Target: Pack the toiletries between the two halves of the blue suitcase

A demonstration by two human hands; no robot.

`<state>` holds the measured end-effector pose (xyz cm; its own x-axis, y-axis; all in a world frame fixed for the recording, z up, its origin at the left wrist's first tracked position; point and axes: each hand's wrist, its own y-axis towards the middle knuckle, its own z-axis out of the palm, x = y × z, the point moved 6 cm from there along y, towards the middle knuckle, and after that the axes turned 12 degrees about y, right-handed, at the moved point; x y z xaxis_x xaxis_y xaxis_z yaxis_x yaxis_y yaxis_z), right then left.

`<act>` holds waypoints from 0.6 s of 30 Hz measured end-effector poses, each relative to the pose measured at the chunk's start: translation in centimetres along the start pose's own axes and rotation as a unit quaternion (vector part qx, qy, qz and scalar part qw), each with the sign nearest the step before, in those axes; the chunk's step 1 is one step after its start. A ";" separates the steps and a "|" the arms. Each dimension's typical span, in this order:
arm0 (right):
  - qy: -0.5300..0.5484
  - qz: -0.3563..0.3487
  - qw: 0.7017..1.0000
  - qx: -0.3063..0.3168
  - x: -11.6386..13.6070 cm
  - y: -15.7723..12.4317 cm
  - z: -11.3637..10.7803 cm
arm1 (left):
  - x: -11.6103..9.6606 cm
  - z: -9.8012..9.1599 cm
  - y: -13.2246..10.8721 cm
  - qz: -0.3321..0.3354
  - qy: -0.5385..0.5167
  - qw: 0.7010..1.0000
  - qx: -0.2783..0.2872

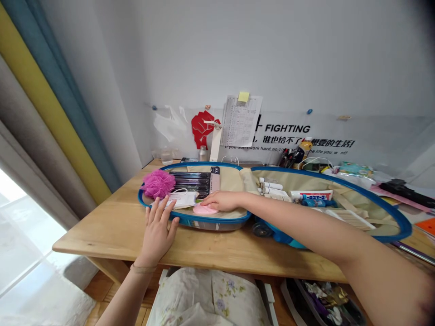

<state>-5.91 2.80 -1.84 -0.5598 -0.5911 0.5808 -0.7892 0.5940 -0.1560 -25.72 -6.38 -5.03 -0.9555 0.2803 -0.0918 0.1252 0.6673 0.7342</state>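
Note:
An open blue-rimmed suitcase [217, 220] lies on the wooden table [112, 226]. My right hand [222, 200] reaches into its left half, palm down with fingers together, resting on a round pink item [203, 210]. My left hand [157, 228] lies open, fingers spread, against the suitcase's front left rim, fingertips by a white packet [183, 199]. A pink bath pouf [158, 184] and a pack of dark toothbrushes [192, 179] sit in the same half. The right half holds white tubes [272, 186] and a toothpaste box [312, 195].
A wall banner reading FIGHTING [287, 128], a paper sheet [240, 120], a white lamp [215, 142] and bottles stand behind the suitcase. Clutter covers the table's right end [404, 190]. Curtains [50, 113] hang at left. A floral cloth [210, 294] lies on my lap below the table edge.

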 end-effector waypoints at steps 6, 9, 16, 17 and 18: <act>0.008 0.004 0.999 -0.039 0.8 -1.6 -2.6 | 0.0 -0.2 0.0 0.012 0.002 1.000 -0.014; 0.030 0.037 0.985 -0.167 0.7 -5.0 -7.8 | 0.0 -0.2 0.0 0.012 0.001 1.000 -0.014; -0.080 0.294 0.914 -0.268 -6.9 -18.0 -15.9 | 0.0 -0.1 0.0 0.001 0.000 1.000 -0.005; -0.109 0.337 0.899 -0.257 -8.4 -19.8 -16.0 | 0.0 -0.1 0.0 0.000 -0.001 1.000 -0.004; -0.123 0.367 0.888 -0.248 -9.9 -21.5 -15.9 | 0.0 -0.1 0.0 -0.001 -0.003 1.000 -0.003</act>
<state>20.59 4.51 8.47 -0.9639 -0.0096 0.2660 -0.0136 0.9998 -0.0131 -25.76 -6.49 -4.95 -0.9540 0.2836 -0.0968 0.1222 0.6631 0.7385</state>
